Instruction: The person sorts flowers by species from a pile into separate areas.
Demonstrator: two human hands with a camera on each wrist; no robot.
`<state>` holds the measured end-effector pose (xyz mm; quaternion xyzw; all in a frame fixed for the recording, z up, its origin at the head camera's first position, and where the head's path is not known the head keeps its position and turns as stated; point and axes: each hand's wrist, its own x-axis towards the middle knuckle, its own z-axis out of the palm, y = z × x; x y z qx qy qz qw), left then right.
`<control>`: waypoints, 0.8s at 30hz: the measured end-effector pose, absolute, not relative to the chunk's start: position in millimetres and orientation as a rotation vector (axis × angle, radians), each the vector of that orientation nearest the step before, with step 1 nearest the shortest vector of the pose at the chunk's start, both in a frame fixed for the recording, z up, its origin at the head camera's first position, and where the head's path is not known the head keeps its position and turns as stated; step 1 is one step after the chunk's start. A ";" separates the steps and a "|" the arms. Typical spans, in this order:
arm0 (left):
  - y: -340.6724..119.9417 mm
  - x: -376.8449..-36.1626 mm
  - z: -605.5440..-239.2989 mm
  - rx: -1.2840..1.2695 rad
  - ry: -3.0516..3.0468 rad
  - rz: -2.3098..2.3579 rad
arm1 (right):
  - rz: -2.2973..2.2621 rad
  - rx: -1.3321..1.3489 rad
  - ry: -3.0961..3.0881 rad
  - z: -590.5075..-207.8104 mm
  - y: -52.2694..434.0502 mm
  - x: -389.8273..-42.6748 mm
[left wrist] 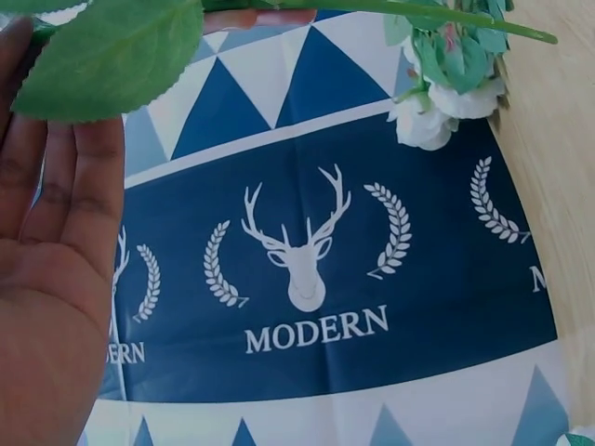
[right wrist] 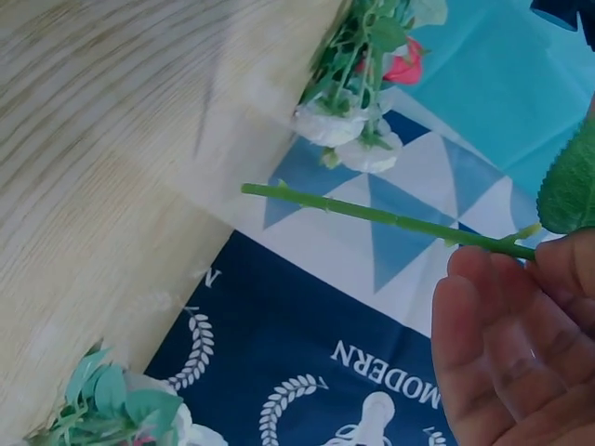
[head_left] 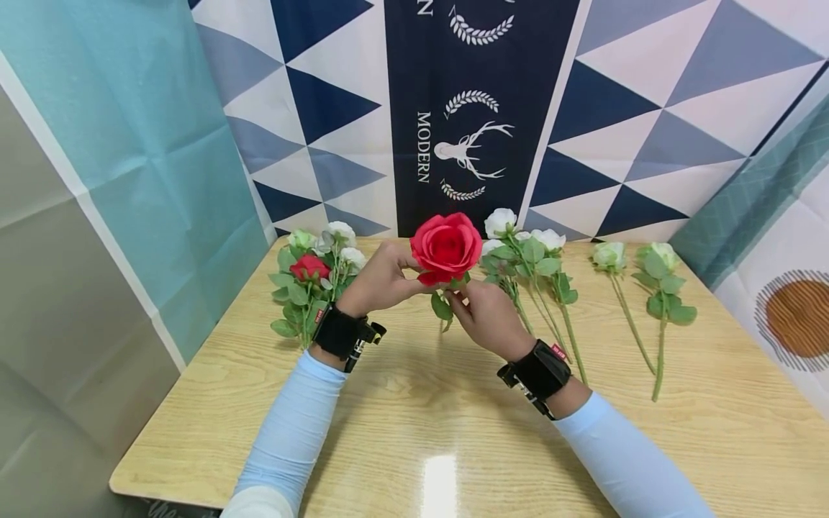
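A red artificial rose (head_left: pixel 447 248) is held up over the table between both hands, its bloom facing the head camera. Close under the bloom, my left hand (head_left: pixel 382 284) pinches the rose from the left side. In the left wrist view a serrated green leaf (left wrist: pixel 112 60) covers that hand's fingertips. My right hand (head_left: pixel 488 316) pinches the green stem (right wrist: pixel 372 215) between thumb and fingers, just below a leaf (right wrist: pixel 569 181). In the right wrist view the stem's bare lower end sticks out beyond the fingers.
A bunch of white, pale green and red flowers (head_left: pixel 311 270) lies at the table's left back. Behind the right hand are several white roses (head_left: pixel 547 241) with leafy stems. Two pale green roses (head_left: pixel 609 255) lie farther right. A patterned cloth (head_left: pixel 479 72) hangs behind the wooden table (head_left: pixel 401 424).
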<state>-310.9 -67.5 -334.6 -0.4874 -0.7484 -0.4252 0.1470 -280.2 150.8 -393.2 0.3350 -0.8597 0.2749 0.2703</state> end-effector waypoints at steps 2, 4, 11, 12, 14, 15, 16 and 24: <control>-68.2 -310.7 -335.2 -1.395 -2.175 -1.205 | 0.731 0.891 -2.327 -394.3 150.9 -280.2; -68.8 -310.0 -335.6 -1.386 -2.189 -1.191 | 0.725 0.883 -2.336 -394.7 150.8 -280.6; -69.0 -310.2 -334.0 -1.394 -2.150 -1.216 | 0.728 0.921 -2.314 -392.4 150.3 -278.9; -68.9 -310.4 -333.8 -1.399 -2.136 -1.230 | 0.731 0.933 -2.308 -391.8 150.0 -278.6; -68.8 -310.5 -333.3 -1.404 -2.105 -1.261 | 0.745 0.956 -2.298 -390.7 149.3 -277.4; -68.7 -310.8 -333.2 -1.399 -2.092 -1.271 | 0.751 0.967 -2.291 -390.0 148.7 -276.5; -68.5 -311.0 -332.9 -1.389 -2.078 -1.278 | 0.755 0.976 -2.284 -389.7 148.2 -275.9; -67.3 -313.4 -334.2 -1.173 -2.041 -1.315 | 0.813 1.007 -2.247 -386.8 144.4 -270.9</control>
